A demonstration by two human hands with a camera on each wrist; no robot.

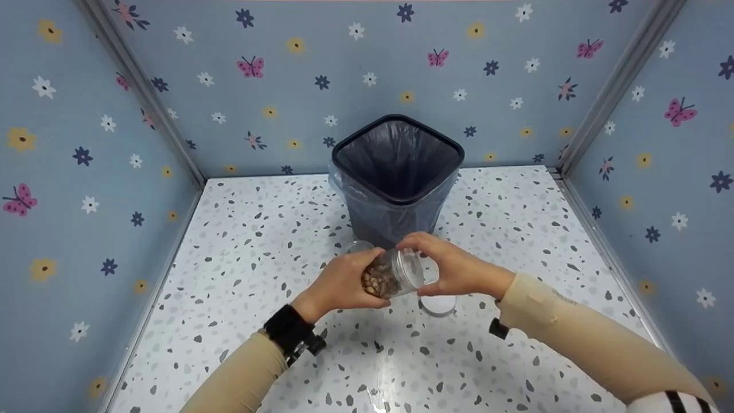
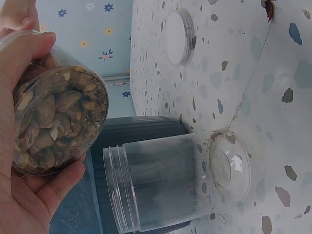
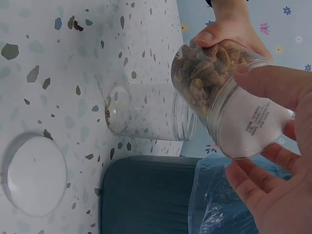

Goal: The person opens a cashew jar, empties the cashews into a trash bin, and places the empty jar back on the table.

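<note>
My left hand [image 1: 341, 284] grips a clear jar of brown-shelled nuts [image 1: 381, 278] around its body, holding it tilted on its side above the table. At the jar's mouth my right hand [image 1: 461, 268] holds the rim, with thumb on one side and fingers on the other. A flat white cover with small print [image 3: 253, 124] closes that end. Below the held jar, a second clear jar [image 2: 158, 180] stands upright without a lid, with brown bits near its base. A round white lid [image 1: 438, 304] lies on the table beside my right hand.
Just beyond my hands stands a dark bin [image 1: 395, 215] lined with a bluish plastic bag. A small brown fragment [image 3: 78, 25] lies on the speckled white table [image 1: 258, 229]. Flower-patterned panels [image 1: 367, 69] enclose the back and both sides.
</note>
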